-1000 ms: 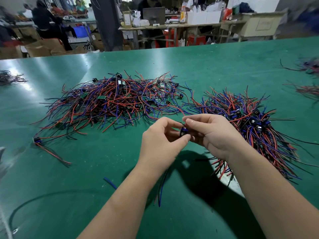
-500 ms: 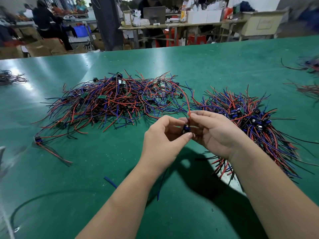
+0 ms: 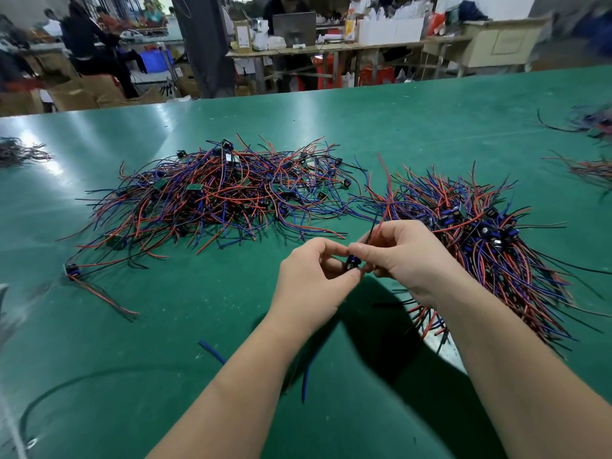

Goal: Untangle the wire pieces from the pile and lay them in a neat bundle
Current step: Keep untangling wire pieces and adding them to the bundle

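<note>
A tangled pile [image 3: 218,197] of red, blue and black wire pieces lies on the green table [image 3: 165,326], left of centre. To its right lies a more aligned bundle [image 3: 496,246] of the same pieces. Between them, near me, my left hand [image 3: 311,286] and my right hand [image 3: 407,260] meet and pinch one wire piece [image 3: 352,262] by its small dark-blue component. Its red and black leads rise past my right fingers, and a blue lead hangs below my left wrist.
A single wire piece [image 3: 96,286] lies apart at the left. A short blue wire scrap [image 3: 212,352] sits near my left forearm. More wire heaps lie at the far left [image 3: 20,154] and far right [image 3: 592,167]. A dark cable [image 3: 66,385] curves along the near left. People work at benches beyond the table.
The red lead of the held piece has swung up from the pile and now stands above my right fingers. Both hands stay together at the same spot.
</note>
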The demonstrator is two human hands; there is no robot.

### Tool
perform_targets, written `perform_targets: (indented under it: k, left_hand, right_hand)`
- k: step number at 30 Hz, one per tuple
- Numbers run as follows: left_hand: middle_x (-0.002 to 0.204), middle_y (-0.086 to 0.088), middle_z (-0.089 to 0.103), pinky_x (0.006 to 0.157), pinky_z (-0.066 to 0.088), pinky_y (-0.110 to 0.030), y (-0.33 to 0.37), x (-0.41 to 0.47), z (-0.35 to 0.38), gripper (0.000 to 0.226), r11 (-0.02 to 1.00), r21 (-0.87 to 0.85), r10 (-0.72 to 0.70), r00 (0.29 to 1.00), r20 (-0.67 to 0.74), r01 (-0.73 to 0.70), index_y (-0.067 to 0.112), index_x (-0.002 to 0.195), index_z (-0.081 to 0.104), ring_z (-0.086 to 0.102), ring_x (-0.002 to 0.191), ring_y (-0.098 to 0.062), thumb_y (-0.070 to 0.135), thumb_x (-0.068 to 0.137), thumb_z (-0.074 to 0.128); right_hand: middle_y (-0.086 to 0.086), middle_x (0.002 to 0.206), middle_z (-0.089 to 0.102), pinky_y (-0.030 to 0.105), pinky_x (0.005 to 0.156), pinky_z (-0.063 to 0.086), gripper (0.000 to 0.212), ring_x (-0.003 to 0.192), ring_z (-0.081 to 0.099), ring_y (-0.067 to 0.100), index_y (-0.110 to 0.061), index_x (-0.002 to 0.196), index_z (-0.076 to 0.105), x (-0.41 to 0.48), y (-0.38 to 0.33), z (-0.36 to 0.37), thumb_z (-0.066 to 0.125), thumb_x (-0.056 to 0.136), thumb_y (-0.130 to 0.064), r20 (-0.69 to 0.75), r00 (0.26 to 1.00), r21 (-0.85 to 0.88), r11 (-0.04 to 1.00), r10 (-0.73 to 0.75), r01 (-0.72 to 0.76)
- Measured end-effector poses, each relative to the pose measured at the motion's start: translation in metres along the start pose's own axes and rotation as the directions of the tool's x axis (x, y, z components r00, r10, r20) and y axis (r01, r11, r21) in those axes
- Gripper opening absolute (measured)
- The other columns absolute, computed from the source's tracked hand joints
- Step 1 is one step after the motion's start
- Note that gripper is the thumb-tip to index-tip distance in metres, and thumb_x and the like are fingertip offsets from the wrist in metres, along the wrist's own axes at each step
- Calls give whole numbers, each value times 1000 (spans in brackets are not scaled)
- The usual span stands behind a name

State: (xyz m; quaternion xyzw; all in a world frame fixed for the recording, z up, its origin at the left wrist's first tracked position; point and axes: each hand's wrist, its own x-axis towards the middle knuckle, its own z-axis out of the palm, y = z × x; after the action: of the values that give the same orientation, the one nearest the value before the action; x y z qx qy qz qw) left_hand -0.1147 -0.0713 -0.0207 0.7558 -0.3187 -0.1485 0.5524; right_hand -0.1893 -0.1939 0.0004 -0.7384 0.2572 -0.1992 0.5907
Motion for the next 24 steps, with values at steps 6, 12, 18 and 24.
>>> perform_targets:
  k: [6,12,18,24]
  left_hand:
    - [76,-4,73,70,50,-26,4,1,-1,33,993,-98,-60,998,21,62,32,93,60,66,69,-13,19,72,81]
    - [78,-14,69,82,52,-39,13,-3,-5,19,986,-146,-53,976,210,85,23,81,72,62,73,-24,9,72,79]
    - [67,-6,67,68,52,-28,15,-6,-12,17,972,-147,-91,869,487,184,16,84,70,60,65,-18,0,78,73]
    - [70,-5,67,68,54,-25,10,-3,-22,16,964,-57,-190,819,542,261,15,81,69,62,67,-19,-1,79,72]
  right_hand:
    - [1,53,63,16,46,47,16,48,61,10,-7,72,64,-2,-6,-3,71,77,6,-51,999,164,986,9,0]
    - [1,58,67,12,39,39,14,46,58,5,-7,78,65,0,-18,-17,59,89,-1,-153,987,370,929,49,11]
    - [-1,58,67,9,40,39,10,46,57,3,-5,84,66,1,-24,-41,58,90,-3,-252,962,561,826,103,59]
    - [0,55,66,10,39,43,8,52,67,8,-5,81,64,-4,-30,-35,63,88,-9,-252,962,573,817,105,61]
